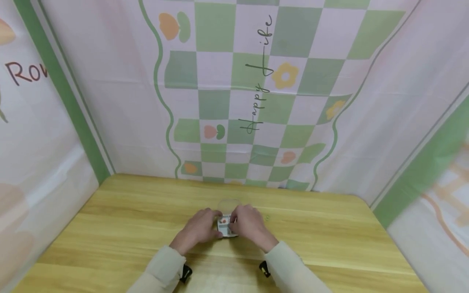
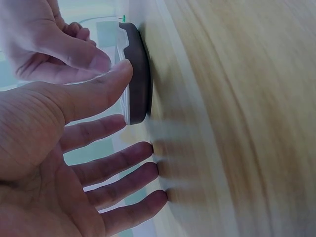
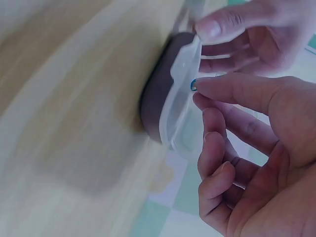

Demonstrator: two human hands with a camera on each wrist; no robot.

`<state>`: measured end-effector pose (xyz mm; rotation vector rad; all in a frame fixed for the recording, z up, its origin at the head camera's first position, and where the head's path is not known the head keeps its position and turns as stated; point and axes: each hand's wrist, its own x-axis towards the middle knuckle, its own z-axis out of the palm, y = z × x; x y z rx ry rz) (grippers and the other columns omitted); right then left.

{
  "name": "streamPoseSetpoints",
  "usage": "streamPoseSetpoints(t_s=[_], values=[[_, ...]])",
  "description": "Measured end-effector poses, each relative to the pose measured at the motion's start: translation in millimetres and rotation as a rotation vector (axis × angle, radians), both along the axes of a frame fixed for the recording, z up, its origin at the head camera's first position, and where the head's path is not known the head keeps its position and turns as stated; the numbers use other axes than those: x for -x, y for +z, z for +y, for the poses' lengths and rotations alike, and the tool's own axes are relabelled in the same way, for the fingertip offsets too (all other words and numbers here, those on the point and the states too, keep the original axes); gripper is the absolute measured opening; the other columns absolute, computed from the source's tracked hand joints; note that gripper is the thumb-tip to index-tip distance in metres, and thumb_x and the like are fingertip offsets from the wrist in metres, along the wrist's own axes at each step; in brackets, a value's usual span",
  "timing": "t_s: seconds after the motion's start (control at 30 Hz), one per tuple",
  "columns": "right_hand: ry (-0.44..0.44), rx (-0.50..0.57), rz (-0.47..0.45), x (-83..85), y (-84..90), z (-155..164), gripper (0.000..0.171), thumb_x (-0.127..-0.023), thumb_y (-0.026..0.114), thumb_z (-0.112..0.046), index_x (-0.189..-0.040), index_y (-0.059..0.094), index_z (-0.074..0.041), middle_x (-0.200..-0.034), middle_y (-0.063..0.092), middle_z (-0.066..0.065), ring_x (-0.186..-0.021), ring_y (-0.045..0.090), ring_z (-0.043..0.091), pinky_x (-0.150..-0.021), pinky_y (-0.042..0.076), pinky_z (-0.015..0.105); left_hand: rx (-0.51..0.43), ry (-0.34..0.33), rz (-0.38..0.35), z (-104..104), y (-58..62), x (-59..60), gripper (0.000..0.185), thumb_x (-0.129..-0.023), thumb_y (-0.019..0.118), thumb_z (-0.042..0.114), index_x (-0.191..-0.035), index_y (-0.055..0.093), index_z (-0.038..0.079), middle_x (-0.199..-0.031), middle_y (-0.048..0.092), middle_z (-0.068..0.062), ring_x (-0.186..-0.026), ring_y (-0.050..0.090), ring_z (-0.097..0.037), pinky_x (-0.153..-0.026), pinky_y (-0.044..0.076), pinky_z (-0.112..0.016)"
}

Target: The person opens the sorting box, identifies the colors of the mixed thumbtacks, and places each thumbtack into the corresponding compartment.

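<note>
A small pill box [image 1: 225,233] with white compartments and a dark base [image 2: 140,79] lies on the table, its clear lid [image 1: 229,204] raised on the far side. My left hand [image 1: 200,226] holds the box at its left side between thumb and index finger, the other fingertips reaching down to the tabletop. Over the compartments, the thumb and index finger of my right hand [image 1: 250,223] pinch a tiny pill [image 3: 193,85] with a blue edge, mostly hidden by the fingertips. Small reddish and dark pieces [image 1: 223,221] lie in the back left compartment.
The wooden table [image 1: 146,211] extends around both hands. Behind it hangs a checked green and white cloth [image 1: 214,103], with more cloth at both sides. Faint small green marks [image 1: 268,218] show on the tabletop right of the right hand.
</note>
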<state>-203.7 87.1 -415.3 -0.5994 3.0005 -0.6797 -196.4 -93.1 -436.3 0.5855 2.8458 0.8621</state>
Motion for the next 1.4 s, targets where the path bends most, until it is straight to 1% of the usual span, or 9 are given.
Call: streamPoseSetpoints(t_s=[0.17,0.4,0.5,0.6,0.73,0.87,0.93,1.2,1.4], values=[[-0.02,0.008,-0.011,-0.3,2.5,9,0.013,-0.078,0.083,-0.008,-0.07,0.074,-0.01,-0.071,0.067,0.0,-0.055,0.053,0.012,-0.047,0.045,0.027,-0.003,0.006,-0.016,0,-0.7,-0.3,0.055,-0.081,0.087,0.018,-0.128,0.065,0.0,-0.104,0.065,-0.013,-0.081,0.054,-0.018,-0.068,0.049,-0.036],[-0.04,-0.002,-0.052,1.3,-1.9,12,0.01,-0.078,0.083,-0.007,-0.071,0.076,-0.01,-0.072,0.068,0.002,-0.055,0.053,0.013,-0.048,0.044,0.027,-0.004,0.011,-0.019,0,-2.6,-0.3,0.056,-0.081,0.087,0.019,-0.129,0.065,0.001,-0.104,0.065,-0.012,-0.081,0.054,-0.017,-0.069,0.049,-0.035],[-0.036,0.004,-0.045,1.9,-3.9,12,0.01,-0.077,0.084,-0.008,-0.071,0.076,-0.01,-0.07,0.068,0.002,-0.053,0.053,0.013,-0.046,0.044,0.027,-0.008,0.006,-0.02,0,-3.4,-0.2,0.055,-0.081,0.086,0.019,-0.129,0.065,0.001,-0.104,0.065,-0.012,-0.081,0.054,-0.018,-0.068,0.049,-0.035],[-0.033,0.008,-0.031,1.8,-3.4,13,0.011,-0.077,0.083,-0.008,-0.071,0.075,-0.011,-0.071,0.068,0.001,-0.054,0.053,0.013,-0.047,0.044,0.028,-0.009,0.006,-0.024,0,-3.1,-0.4,0.054,-0.082,0.086,0.018,-0.128,0.065,0.0,-0.105,0.066,-0.012,-0.083,0.055,-0.019,-0.071,0.051,-0.037],[-0.043,0.002,-0.014,2.9,-0.3,20,0.011,-0.078,0.083,-0.01,-0.071,0.075,-0.015,-0.076,0.07,0.0,-0.059,0.055,0.014,-0.052,0.047,0.031,-0.006,0.012,-0.024,0,-2.6,-1.0,0.054,-0.082,0.086,0.019,-0.129,0.064,0.001,-0.109,0.065,-0.013,-0.091,0.058,-0.023,-0.079,0.052,-0.043],[-0.084,-0.022,0.004,6.7,3.8,33,0.011,-0.078,0.084,-0.014,-0.072,0.075,-0.017,-0.079,0.071,-0.002,-0.066,0.058,0.015,-0.058,0.049,0.035,-0.011,0.013,-0.025,0,-2.6,-1.0,0.056,-0.082,0.086,0.019,-0.13,0.063,0.0,-0.11,0.065,-0.013,-0.094,0.058,-0.025,-0.082,0.052,-0.045],[-0.114,-0.027,0.004,9.3,4.6,42,0.011,-0.078,0.084,-0.015,-0.073,0.075,-0.018,-0.079,0.071,-0.003,-0.067,0.059,0.015,-0.058,0.05,0.034,-0.014,0.014,-0.03,0,-2.2,-1.2,0.057,-0.082,0.086,0.019,-0.13,0.063,0.0,-0.11,0.065,-0.013,-0.093,0.057,-0.024,-0.081,0.052,-0.045],[-0.219,-0.037,0.0,22.4,3.5,81,0.006,-0.081,0.082,-0.015,-0.078,0.076,-0.015,-0.077,0.067,-0.003,-0.067,0.058,0.015,-0.058,0.048,0.034,-0.006,0.018,-0.04,1,-1.3,-1.6,0.058,-0.081,0.086,0.019,-0.131,0.063,0.0,-0.11,0.065,-0.013,-0.094,0.058,-0.025,-0.084,0.052,-0.046],[-0.253,-0.028,-0.019,27.3,-0.2,99,0.006,-0.083,0.079,-0.012,-0.077,0.076,-0.014,-0.075,0.067,-0.002,-0.066,0.058,0.017,-0.057,0.048,0.035,-0.007,0.014,-0.025,1,0.2,-2.6,0.058,-0.081,0.086,0.018,-0.131,0.063,0.0,-0.112,0.065,-0.013,-0.096,0.058,-0.026,-0.087,0.051,-0.048]])
